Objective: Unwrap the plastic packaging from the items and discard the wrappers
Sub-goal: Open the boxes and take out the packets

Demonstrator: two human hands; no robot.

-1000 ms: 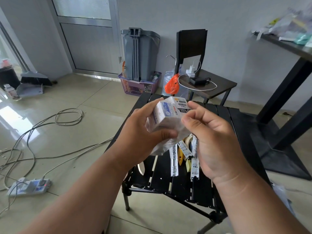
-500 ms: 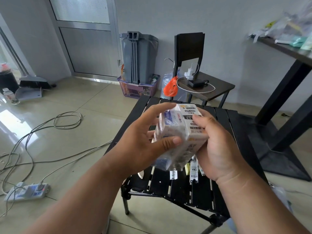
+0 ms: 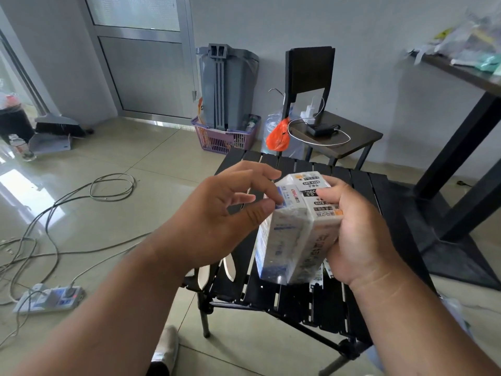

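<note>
A white plastic-wrapped pack of boxes (image 3: 295, 232) with blue and black print is held upright above the black slatted table (image 3: 385, 196). My right hand (image 3: 360, 234) grips it from the right, fingers curled over its top end. My left hand (image 3: 222, 215) is at the pack's upper left corner, thumb and forefinger pinching the wrap there. Small wrapped items (image 3: 320, 278) lie on the table under the pack, mostly hidden.
A grey bin (image 3: 227, 85) in a purple basket (image 3: 225, 137) stands at the wall, beside a chair (image 3: 330, 131) holding a charger and an orange bag. Cables and a power strip (image 3: 48, 297) lie on the floor left. A tall table (image 3: 466, 74) stands right.
The pack has been turned upright and lowered. My left hand has let go of its side and now pinches at the top corner. My right hand has shifted to hold it alone.
</note>
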